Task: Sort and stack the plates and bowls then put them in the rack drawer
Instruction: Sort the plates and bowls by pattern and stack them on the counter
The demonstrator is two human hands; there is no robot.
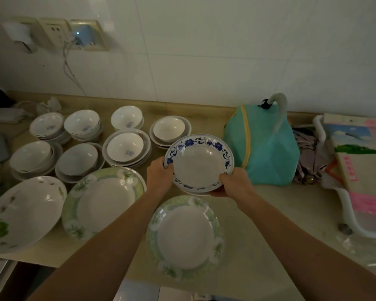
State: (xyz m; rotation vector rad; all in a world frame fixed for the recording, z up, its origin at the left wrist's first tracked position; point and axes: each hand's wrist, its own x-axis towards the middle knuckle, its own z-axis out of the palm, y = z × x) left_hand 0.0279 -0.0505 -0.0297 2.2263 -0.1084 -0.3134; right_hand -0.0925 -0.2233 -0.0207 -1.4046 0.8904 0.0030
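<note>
Where the table [258, 246] meets its near edge, a green-rimmed plate [184, 237] lies flat between the person's two forearms. Left of it, along the same near edge, sits a second green-rimmed plate [103, 200], and at the near left corner a large white plate with leaf prints [24, 213], part of which hangs past the table's edge.

Just beyond the near plate, both hands hold a blue-patterned dish [199, 162] above the table. The left hand [160, 173] grips its left rim, thumb over the top. The right hand [234, 181] grips the near right rim, thumb on top and fingers curled beneath. A second white rim shows under the dish, so it seems to rest on another one.

Farther back, on the left half of the table, stand stacks of white bowls [83, 124] and bowls set on plates [126, 147], some with a small blue flower inside. Right of the held dish stands a teal bag [263, 151] with a yellow stripe, and toward the right edge a white tray [354, 227] carries boxes. Wall sockets [54, 32] sit on the tiled wall behind.
</note>
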